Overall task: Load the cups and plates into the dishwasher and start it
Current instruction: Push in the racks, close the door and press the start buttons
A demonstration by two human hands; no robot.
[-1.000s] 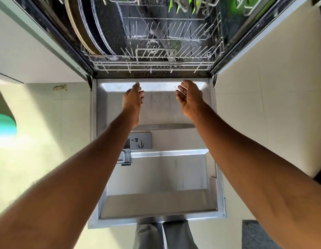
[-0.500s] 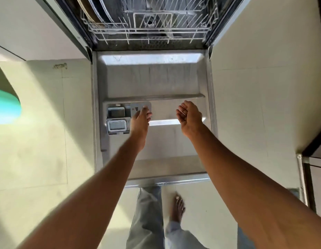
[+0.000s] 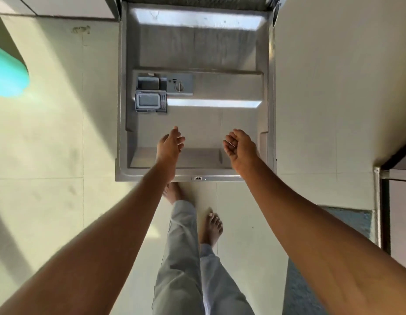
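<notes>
Head view, looking straight down. Dishwasher door (image 3: 197, 53) lies fully open and flat, its grey inner panel facing up; only a dark strip of the tub edge shows at the top of the frame, and no cups or plates are in sight. Detergent dispenser (image 3: 150, 102) on the left half of the door, its lid shut, contents not visible; the small compartment above it stands open, and a round rinse-aid cap (image 3: 179, 86) sits just to its right. Left hand (image 3: 169, 145) and right hand (image 3: 239, 147) hover above the near part of the door, well apart from each other, palms turned inward, fingers loosely curled and apart, holding nothing. Pale tiled floor (image 3: 49, 155) surrounds the door, with bands of sunlight on the left. Bare feet (image 3: 212, 228) and grey trousers (image 3: 181, 258) stand just short of the door's front edge. Turquoise object (image 3: 6, 76), blurred, at the far left; blue mat (image 3: 347, 221) at the right
</notes>
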